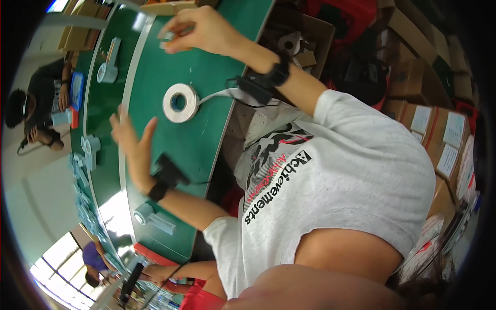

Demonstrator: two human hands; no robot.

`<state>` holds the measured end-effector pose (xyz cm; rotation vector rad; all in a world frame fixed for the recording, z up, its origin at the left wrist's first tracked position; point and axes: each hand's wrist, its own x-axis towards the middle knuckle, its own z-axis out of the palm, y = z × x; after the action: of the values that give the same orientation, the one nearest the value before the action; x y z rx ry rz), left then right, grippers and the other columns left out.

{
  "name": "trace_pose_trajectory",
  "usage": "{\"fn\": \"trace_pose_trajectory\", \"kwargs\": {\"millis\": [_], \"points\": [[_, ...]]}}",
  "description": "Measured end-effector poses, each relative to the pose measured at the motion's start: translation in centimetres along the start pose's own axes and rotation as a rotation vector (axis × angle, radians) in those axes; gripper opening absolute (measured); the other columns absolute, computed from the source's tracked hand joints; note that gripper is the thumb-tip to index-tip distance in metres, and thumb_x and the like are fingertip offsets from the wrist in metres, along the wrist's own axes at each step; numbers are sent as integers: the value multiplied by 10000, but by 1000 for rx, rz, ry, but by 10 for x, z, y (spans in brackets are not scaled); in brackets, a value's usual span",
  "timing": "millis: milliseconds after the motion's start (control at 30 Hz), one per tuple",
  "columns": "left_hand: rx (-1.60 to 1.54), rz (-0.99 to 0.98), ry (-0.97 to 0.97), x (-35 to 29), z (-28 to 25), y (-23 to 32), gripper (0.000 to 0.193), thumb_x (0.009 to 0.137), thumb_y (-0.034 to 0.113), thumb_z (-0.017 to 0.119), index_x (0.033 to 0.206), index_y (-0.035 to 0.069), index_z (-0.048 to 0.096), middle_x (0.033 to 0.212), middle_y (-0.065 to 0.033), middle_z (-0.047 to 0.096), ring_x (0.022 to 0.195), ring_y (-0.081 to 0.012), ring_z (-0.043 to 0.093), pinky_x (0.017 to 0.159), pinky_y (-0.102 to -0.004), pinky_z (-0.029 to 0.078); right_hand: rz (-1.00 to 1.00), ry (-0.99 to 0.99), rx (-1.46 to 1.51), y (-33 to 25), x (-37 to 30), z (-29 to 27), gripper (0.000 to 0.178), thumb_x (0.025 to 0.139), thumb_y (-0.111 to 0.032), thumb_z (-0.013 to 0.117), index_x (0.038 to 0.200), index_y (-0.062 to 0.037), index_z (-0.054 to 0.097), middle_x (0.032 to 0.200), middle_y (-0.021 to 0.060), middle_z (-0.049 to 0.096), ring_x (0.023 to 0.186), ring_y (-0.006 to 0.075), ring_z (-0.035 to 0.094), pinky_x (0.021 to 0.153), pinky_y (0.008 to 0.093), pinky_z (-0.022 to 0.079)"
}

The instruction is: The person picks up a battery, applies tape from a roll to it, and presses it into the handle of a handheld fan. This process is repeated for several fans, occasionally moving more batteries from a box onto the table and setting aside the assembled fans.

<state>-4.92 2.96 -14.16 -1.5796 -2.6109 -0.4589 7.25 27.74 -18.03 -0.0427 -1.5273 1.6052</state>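
Co-worker: a person point(46, 82) in a dark shirt is at the far left, one hand beside a blue tray point(77, 90).
Loose pieces: many pale blue pieces point(82, 196) lie in a long row on the far side.
Second person: someone in a purple top point(92, 257) bends low at the lower left.
Upper roll: a pale blue roll point(107, 73) with a long tail lies beyond the pale rail point(124, 129).
Left hand: the left hand point(133, 152) is raised over the desk point(191, 150), fingers spread and grip wide; blurred. A dark band point(158, 190) circles the wrist.
Lower roll: another pale blue roll point(144, 213) with a tail lies on the desk, near the left wrist.
Small piece: a small pale piece point(167, 37) sits at the right fingertips; too blurred to identify.
White roll: a white roll point(190, 106) lies flat on the desk, between the two hands and apart from both.
Right hand: the right hand point(204, 31) is above the desk, grip narrow, pinching the small pale piece.
Strip: a white strip point(219, 93) runs from the white roll toward the desk's near edge.
Storage: an open carton point(323, 39) stands beside the desk; stacked boxes point(413, 77) fill the far right.
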Motion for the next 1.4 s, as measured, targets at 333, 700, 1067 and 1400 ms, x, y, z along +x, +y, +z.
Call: {"fn": "trace_pose_trajectory", "kwargs": {"millis": [333, 700, 1067, 1400], "points": [[-213, -972, -125, -193, -61, -120, 582, 626, 295, 747, 1126, 104, 520, 841, -107, 541, 715, -266, 572, 696, -384, 482, -20, -160, -163, -50, -39, -33, 79, 791, -49, 623, 802, 21, 589, 869, 70, 582, 712, 133, 569, 602, 244, 459], [-176, -127, 208, -109, 2, 35, 384, 690, 222, 701, 1004, 39, 576, 1113, -126, 527, 1102, -350, 437, 967, -459, 314, 146, -482, -68, -58, -89, 51, 232, 715, 41, 632, 936, -18, 598, 999, 69, 578, 871, 179, 568, 717, 308, 513], [-3, 245, 96, -109, 19, 23, 145, 738, 51, 625, 818, 18, 508, 1040, -70, 544, 957, -261, 523, 864, -408, 408, -602, -821, -408, -19, -126, 64, 244, 702, -43, 672, 939, -33, 615, 994, 79, 584, 813, 226, 556, 677, 337, 466], [-585, -38, 463, -109, 47, 2, 69, 807, -58, 473, 801, -2, 432, 881, -112, 563, 620, -181, 512, 516, -270, 412, -705, -1222, -796, -35, -105, 97, 627, 735, -474, 567, 1237, -115, 456, 1103, 3, 558, 663, 189, 475, 673, 283, 335]]}}
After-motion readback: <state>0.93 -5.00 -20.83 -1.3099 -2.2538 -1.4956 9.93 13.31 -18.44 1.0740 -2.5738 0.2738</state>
